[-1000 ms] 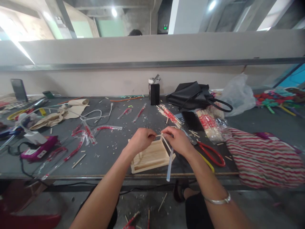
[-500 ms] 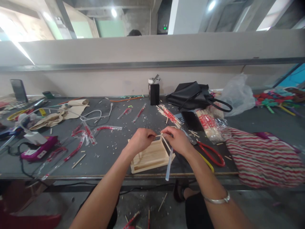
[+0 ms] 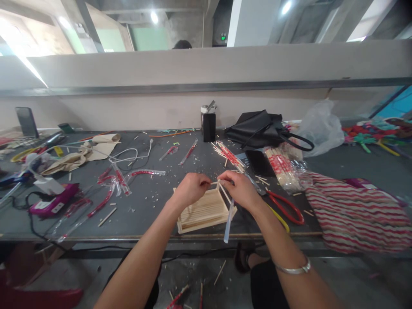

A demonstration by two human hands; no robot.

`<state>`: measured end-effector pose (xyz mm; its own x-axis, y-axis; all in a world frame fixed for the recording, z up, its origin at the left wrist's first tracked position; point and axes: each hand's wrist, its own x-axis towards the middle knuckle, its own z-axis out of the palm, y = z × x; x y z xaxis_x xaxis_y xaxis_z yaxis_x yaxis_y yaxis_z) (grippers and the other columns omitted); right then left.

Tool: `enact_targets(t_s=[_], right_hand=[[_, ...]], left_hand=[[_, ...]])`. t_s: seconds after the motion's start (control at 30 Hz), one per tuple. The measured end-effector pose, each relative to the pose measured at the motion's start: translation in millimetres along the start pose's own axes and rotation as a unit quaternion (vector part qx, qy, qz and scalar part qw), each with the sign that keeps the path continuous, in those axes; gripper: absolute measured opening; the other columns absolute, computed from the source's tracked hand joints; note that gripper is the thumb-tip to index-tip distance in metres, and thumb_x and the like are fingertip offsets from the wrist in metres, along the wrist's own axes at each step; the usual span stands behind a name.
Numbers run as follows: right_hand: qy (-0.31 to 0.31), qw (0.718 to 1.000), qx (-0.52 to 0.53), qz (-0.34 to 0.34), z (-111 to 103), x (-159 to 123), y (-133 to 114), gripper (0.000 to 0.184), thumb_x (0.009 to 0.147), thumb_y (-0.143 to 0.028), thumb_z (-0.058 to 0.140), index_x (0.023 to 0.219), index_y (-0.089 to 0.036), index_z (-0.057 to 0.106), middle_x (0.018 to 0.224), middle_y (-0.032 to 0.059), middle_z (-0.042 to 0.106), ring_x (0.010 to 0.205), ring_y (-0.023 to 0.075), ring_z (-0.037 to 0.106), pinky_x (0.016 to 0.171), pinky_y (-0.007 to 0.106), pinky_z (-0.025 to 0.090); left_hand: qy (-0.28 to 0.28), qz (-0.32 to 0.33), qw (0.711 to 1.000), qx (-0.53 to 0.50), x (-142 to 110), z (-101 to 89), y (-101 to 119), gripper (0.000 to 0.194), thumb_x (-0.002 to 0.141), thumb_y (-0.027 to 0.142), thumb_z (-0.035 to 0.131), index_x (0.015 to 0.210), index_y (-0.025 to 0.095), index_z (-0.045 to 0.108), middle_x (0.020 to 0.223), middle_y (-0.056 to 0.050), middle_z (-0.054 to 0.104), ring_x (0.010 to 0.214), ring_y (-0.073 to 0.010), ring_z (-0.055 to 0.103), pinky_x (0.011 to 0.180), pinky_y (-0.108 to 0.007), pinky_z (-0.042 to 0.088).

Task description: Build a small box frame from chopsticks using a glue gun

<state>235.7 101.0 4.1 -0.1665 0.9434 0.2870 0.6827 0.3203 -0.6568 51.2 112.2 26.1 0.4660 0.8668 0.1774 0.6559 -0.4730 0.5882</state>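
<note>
A small tray-like frame of thin wooden sticks (image 3: 206,208) lies at the table's front edge, between my forearms. My left hand (image 3: 195,186) is closed in a pinch on the left part of a thin wooden stick (image 3: 213,183) at the frame's far side. Facing it, my right hand (image 3: 237,186) pinches the same stick near the far right corner. The fingertips of both hands are close together, and the exact contact is partly hidden. A translucent whitish strip (image 3: 228,223) slants down below my right hand; its upper end is hidden.
Red-handled pliers (image 3: 286,208), a dark phone (image 3: 260,163) and bundled sticks (image 3: 283,167) lie right, beside a striped cloth (image 3: 357,214). A black bag (image 3: 257,128) and a bottle (image 3: 208,124) stand behind. Plastic wrappers (image 3: 112,180) and a purple power strip (image 3: 54,201) are left.
Both hands keep their pinch at the frame's far right corner. Only a very slight shift of the view shows.
</note>
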Motion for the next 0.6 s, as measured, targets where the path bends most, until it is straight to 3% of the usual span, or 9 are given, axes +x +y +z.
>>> enact_targets(t_s=[0.6], right_hand=[[0.001,1.000,0.000,-0.009,0.5,0.0,-0.3,0.011,0.082,-0.017,0.056,0.083,-0.022,0.065,0.083,0.0014,0.072,0.080,0.0186,0.066,0.075,0.030,0.047]], left_hand=[[0.006,-0.006,1.000,-0.013,-0.4,0.8,-1.0,0.025,0.077,0.012,0.051,0.081,0.018,0.075,0.077,-0.002,0.074,0.070,-0.0150,0.063,0.063,-0.023,0.041]])
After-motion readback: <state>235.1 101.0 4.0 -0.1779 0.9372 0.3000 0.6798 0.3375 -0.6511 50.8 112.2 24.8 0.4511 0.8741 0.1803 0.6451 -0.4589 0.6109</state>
